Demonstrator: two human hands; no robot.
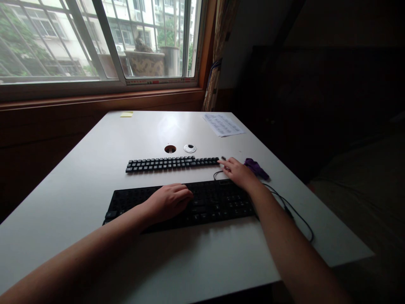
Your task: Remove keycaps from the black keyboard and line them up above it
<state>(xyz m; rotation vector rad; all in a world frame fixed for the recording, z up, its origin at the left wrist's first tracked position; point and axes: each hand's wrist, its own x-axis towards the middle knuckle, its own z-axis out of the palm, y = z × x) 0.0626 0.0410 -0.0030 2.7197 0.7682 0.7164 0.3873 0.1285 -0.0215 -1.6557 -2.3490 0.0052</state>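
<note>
A black keyboard (221, 198) lies across the white desk. Some keys remain at its right and lower left, while bare key sockets show along its upper left. My left hand (172, 199) rests over the middle of the keyboard, fingers bent together and downward; whatever is under the fingertips is hidden. Behind the keyboard, loose black keycaps (171, 163) stand in several tight rows. At the right end of these rows, my right hand (236, 172) reaches out with its fingertips closed on a keycap. Another small dark piece (223, 158) sits just beyond the fingers.
A purple cloth (257, 169) lies right of my right hand. The black cable (297, 215) loops along the desk's right side. Printed sheets (223, 124) and a yellow sticky note (127, 114) lie at the back. Two round cable holes, one open hole (170, 149) and one ringed hole (190, 148), sit behind the keycaps.
</note>
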